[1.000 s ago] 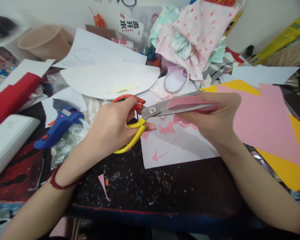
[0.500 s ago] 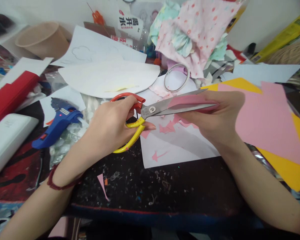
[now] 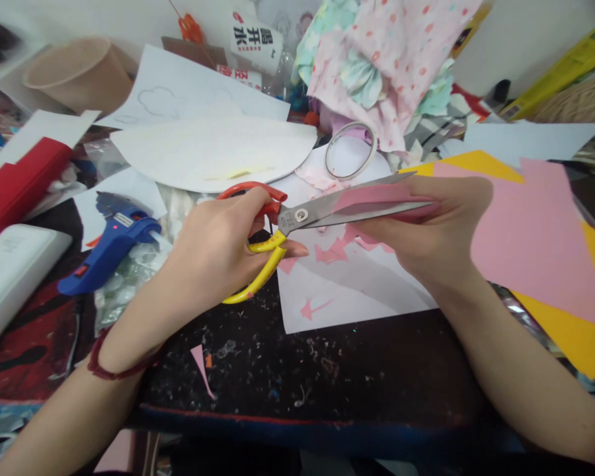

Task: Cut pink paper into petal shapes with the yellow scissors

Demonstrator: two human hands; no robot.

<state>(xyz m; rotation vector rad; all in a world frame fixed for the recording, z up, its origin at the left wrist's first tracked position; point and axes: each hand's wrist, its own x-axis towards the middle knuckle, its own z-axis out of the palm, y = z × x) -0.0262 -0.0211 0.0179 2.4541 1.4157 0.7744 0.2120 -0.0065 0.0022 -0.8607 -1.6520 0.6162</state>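
My left hand [image 3: 223,241] is closed round the handles of a pair of scissors [image 3: 301,215], one handle red and the other yellow. The long metal blades point right and stand slightly apart, with a small piece of pink paper [image 3: 371,196] between them. My right hand [image 3: 426,228] pinches that paper at its right side, close to the blade tips; part of the paper is hidden by the fingers. Below the blades, pink scraps [image 3: 331,251] lie on a white sheet [image 3: 357,304].
At left are a blue glue gun [image 3: 112,248], a white box-shaped device [image 3: 17,277] and a red case [image 3: 24,185]. Behind stand a white oval board [image 3: 218,149], a tape roll [image 3: 350,173] and crumpled cloth [image 3: 377,59]. Pink sheet [image 3: 535,244] and yellow sheet [image 3: 560,337] lie right.
The view has shifted very slightly, and the blades look a little nearer to each other on the pink paper. Both hands keep nearly the same place and grip.
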